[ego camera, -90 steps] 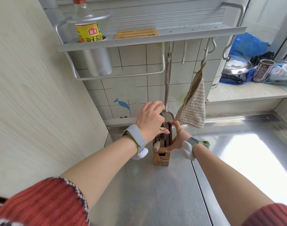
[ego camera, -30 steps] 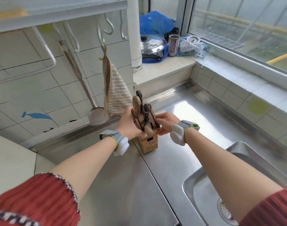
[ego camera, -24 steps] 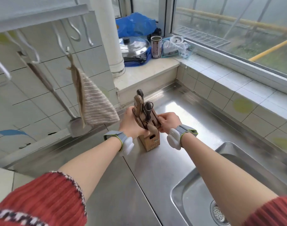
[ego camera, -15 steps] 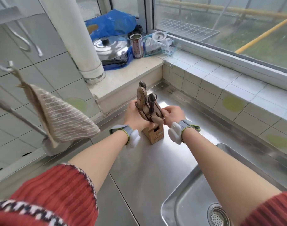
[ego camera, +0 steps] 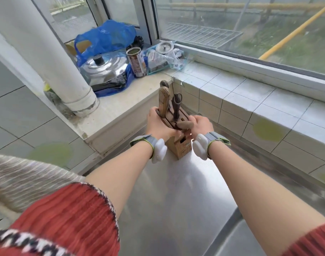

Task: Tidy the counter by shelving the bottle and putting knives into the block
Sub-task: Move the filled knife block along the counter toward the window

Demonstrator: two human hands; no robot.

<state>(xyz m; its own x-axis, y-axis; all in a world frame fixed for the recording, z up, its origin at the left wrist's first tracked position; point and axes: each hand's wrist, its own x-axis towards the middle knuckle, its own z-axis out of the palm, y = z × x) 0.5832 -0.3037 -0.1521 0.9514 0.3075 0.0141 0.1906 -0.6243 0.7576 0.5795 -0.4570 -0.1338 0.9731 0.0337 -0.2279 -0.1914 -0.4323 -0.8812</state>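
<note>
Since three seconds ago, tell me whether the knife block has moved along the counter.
Yes. The knife block, held by the left hand and right hand, went from below the wall rack rightward to beside the tiled ledge.

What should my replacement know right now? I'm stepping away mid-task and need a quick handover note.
Left hand: gripping the left side of the knife block.
Right hand: gripping its right side.
Block: upright on the steel counter, near the tiled ledge. It holds a wooden-handled knife, a dark-handled tool and a low tan handle.
Done: no loose knives in view.
Left: the bottle is out of view, so check that it is shelved; settle the block and let go.
</note>
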